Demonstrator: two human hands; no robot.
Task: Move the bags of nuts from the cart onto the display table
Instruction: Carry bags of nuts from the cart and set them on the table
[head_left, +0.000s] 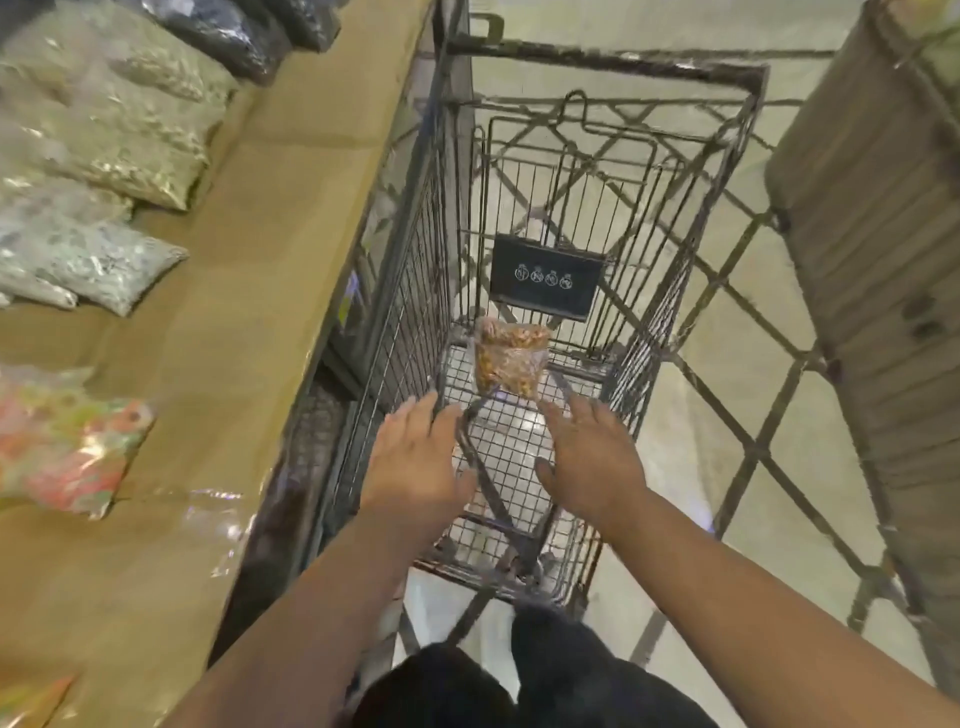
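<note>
Wire cart (691, 218) holds one bag of nuts (509, 361), and we reach with left hand (415, 457) and right hand (592, 462) spread, empty; next we must grasp it.

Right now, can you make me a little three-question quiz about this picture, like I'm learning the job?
1. True or false: the left hand is gripping the bag of nuts.
2. How many bags of nuts lie in the cart? A) one B) three C) none
3. Fill in: the display table stands on the person's ____ side of the cart.
Key: 1 false, since the left hand and the right hand are both open and neither holds the bag; 2 A; 3 left.
</note>
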